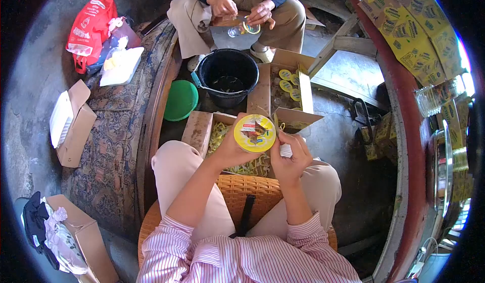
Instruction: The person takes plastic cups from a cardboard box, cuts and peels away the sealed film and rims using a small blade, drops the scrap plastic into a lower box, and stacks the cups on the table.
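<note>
My left hand (233, 144) is closed around a cup with a round yellow printed lid (254, 133), its top facing me. At the lid's right edge, my right hand (292, 156) has its thumb and finger pinched together; what they grip, if anything, is too small to make out. Part of something white and ridged (286, 150) shows behind the right fingers. Below the cup, between my knees, a cardboard box (198, 131) holds yellowish strips (256, 167). Behind it, another cardboard box (307, 93) contains several yellow-lidded cups (286, 86).
A black bucket (227, 76) stands beyond the boxes, beside a green basin (181, 100). Opposite me sits a person whose hands (245, 11) hold a clear plastic cup (244, 29). A red bag (91, 33) lies at left; stacked yellow cartons (411, 30) rise at right.
</note>
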### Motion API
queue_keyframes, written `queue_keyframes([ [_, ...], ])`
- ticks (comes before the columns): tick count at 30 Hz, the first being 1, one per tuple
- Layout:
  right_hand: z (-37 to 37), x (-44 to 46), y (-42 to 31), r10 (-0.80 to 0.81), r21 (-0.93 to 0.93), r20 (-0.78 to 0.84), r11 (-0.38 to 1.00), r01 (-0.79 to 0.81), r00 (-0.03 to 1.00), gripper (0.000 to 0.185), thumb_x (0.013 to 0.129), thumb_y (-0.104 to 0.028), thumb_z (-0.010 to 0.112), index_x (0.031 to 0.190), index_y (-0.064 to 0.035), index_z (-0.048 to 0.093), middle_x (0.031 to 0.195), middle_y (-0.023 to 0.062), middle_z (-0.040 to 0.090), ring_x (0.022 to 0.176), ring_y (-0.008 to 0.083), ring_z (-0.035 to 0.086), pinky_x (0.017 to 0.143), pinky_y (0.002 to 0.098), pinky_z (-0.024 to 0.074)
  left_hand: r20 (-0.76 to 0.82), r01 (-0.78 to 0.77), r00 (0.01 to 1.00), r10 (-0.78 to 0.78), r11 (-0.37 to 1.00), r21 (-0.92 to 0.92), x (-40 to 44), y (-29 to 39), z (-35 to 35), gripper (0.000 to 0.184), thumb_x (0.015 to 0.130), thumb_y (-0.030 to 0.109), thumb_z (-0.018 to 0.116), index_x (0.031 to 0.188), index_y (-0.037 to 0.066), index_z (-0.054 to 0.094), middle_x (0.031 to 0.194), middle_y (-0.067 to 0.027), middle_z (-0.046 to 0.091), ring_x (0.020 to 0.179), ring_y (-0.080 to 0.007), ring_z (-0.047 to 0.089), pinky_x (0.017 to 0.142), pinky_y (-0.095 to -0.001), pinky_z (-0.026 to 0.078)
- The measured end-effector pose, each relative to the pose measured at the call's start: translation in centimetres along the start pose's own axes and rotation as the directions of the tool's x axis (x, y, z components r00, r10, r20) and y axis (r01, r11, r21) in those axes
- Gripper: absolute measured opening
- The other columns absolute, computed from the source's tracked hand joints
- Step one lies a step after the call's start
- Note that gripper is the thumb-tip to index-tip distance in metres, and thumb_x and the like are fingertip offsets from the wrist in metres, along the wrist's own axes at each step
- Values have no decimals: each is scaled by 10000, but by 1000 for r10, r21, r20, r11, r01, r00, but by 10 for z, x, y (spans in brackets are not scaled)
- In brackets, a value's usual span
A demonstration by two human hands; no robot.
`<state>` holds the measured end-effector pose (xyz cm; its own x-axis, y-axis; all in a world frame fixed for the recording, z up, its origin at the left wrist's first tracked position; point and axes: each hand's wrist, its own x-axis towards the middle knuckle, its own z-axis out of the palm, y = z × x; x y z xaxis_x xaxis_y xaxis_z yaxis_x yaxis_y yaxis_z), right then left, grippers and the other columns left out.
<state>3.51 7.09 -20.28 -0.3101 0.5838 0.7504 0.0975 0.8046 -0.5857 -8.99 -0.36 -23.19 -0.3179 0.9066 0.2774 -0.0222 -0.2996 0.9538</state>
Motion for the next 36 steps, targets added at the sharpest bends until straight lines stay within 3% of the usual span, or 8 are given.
queue_keyframes([
  [3,-1,2,1,27,20,16,999,-28,999,174,633,91,638,779,1,606,681,128,600,573,213,582,528,262,452,63,4,998,-1,999,-52,-2,-5,1,640,614,39,735,1147,46,381,1072,-60,482,980,-124,502,851,-260,409],
  [6,-2,1,2,51,44,15,998,-52,999,164,641,88,637,777,4,602,694,125,609,586,201,589,531,255,452,55,-33,998,30,998,53,-1,-1,1,655,609,30,725,1166,46,380,1072,-53,486,982,-122,499,866,-260,402],
  [9,-1,1,1,71,54,-7,996,-71,997,154,647,83,639,773,6,599,704,122,614,593,194,592,531,253,453,-8,39,999,-41,984,-172,-1,4,7,649,617,29,716,1173,42,382,1077,-46,490,992,-120,494,884,-262,394],
  [15,-3,-1,2,70,45,-14,997,-69,997,150,647,78,643,771,8,598,694,119,610,579,187,585,526,252,450,-109,110,986,-128,981,-159,1,8,3,609,642,18,703,1161,39,386,1091,-50,495,1021,-121,488,896,-267,391],
  [24,0,-1,-1,19,-1,-17,1000,-19,1000,169,646,86,639,790,3,609,675,114,595,566,194,579,510,254,454,-135,41,988,-75,970,-240,-1,-3,8,573,699,9,648,1195,25,363,1112,-65,498,1038,-123,488,887,-276,404],
  [30,4,-4,3,32,0,-12,999,-32,999,174,646,82,643,796,1,607,682,109,590,571,198,581,507,254,457,-75,1,997,-1,1000,3,1,-13,8,526,749,8,618,1217,18,378,1148,-73,500,1069,-147,476,906,-291,390],
  [33,3,-3,3,30,-19,-13,999,-31,999,175,646,84,640,796,0,605,683,113,593,576,207,583,514,262,461,-120,90,987,-109,984,-151,0,-15,12,582,721,58,653,1213,9,347,1106,-72,497,1024,-151,497,872,-279,402],
  [36,3,-2,4,29,-29,-13,999,-30,999,173,646,87,637,792,1,602,686,118,597,580,217,585,522,271,463,-118,-47,991,65,988,149,1,-27,9,585,707,61,661,1204,9,357,1115,-81,471,1039,-169,485,902,-292,379],
])
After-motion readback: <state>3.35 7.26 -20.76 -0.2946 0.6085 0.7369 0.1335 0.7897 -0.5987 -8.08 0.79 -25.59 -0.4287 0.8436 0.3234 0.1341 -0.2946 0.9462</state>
